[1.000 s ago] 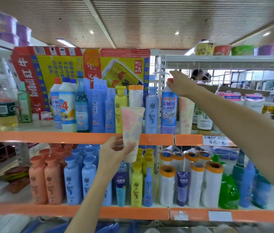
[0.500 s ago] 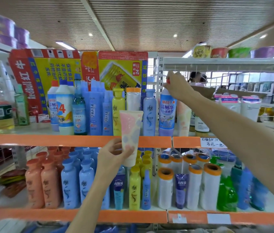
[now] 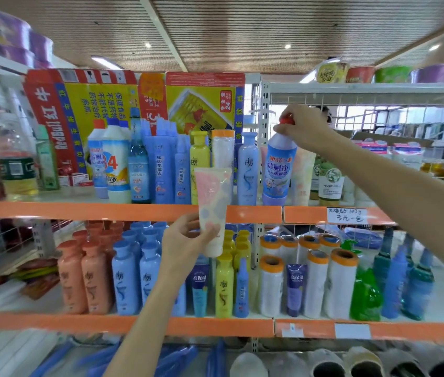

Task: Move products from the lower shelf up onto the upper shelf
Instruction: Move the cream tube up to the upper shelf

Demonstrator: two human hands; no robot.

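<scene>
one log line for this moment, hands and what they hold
left hand: holds pastel tube before upper shelf edge | right hand: grips cleaner bottle by red cap

Upper shelf [image 3: 123,210], orange-edged: carrying blue and white cleaner bottles [image 3: 116,161], blue refill pouches [image 3: 161,164], a yellow bottle [image 3: 200,161] and a flattened printed carton [image 3: 85,104] standing behind. Lower shelf [image 3: 123,323]: holding peach bottles [image 3: 83,278], blue bottles [image 3: 125,281], yellow bottles [image 3: 224,287], orange-capped white rolls [image 3: 271,287] and green bottles [image 3: 365,295].

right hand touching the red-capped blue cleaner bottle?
Touching. In the head view the right hand closes its fingers around the red cap of the blue cleaner bottle, no gap visible.
</scene>
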